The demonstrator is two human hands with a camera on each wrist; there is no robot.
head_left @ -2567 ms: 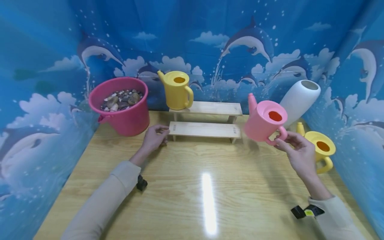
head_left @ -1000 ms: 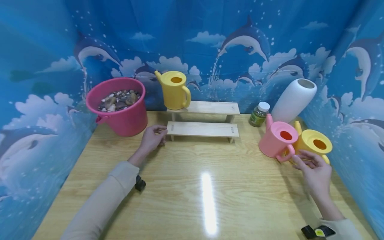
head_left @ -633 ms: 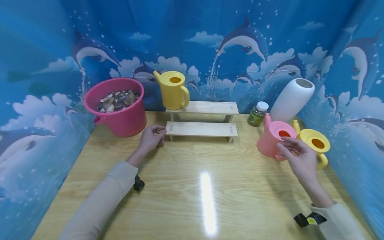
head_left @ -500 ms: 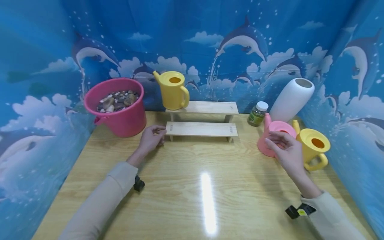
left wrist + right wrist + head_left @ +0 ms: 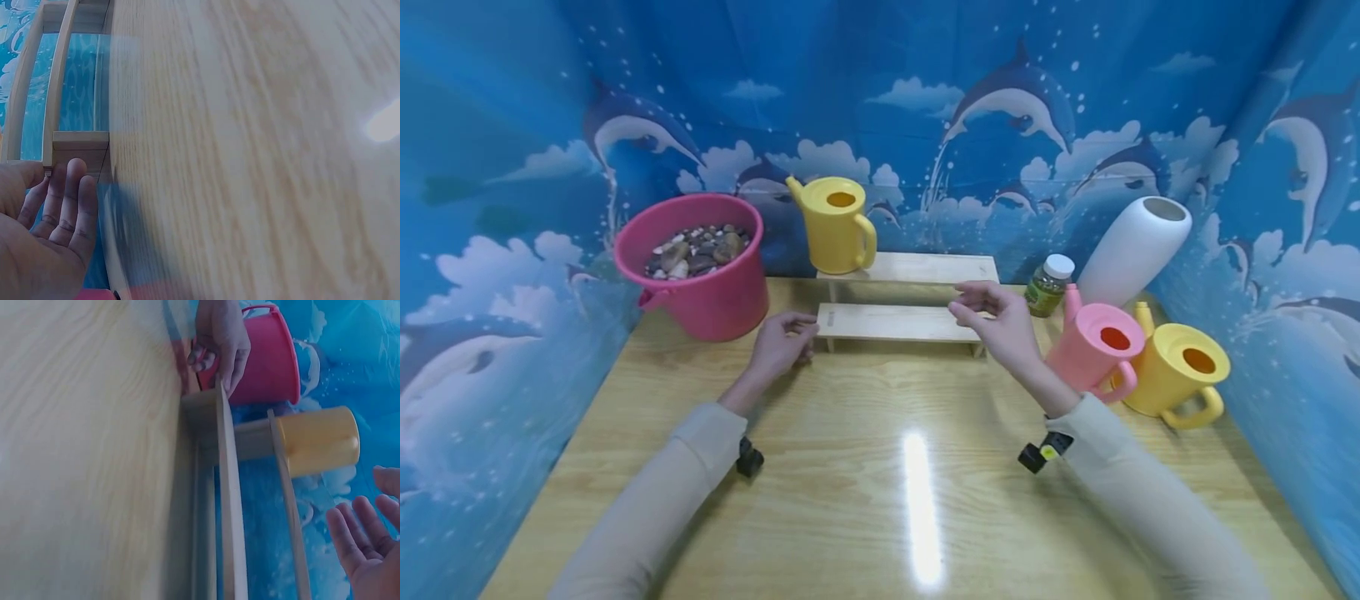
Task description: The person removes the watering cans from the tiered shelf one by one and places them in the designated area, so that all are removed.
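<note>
Where it earlier held the pink watering can (image 5: 1093,348), right hand (image 5: 996,321) now over wooden step shelf (image 5: 902,321), grip loose, empty, left hand (image 5: 782,342) unmoved, fingers relaxed.

Left hand (image 5: 781,340) touches the lower wooden step (image 5: 904,322); right hand (image 5: 996,321) hovers above it, empty

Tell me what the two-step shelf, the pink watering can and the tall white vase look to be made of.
Two-step shelf: pale bare wood, matte, with visible grain and plank edges. Pink watering can: probably molded plastic, with a uniform colour, a soft sheen and rounded one-piece handle. Tall white vase: smooth and matte white, likely ceramic, though plastic cannot be ruled out.
</note>
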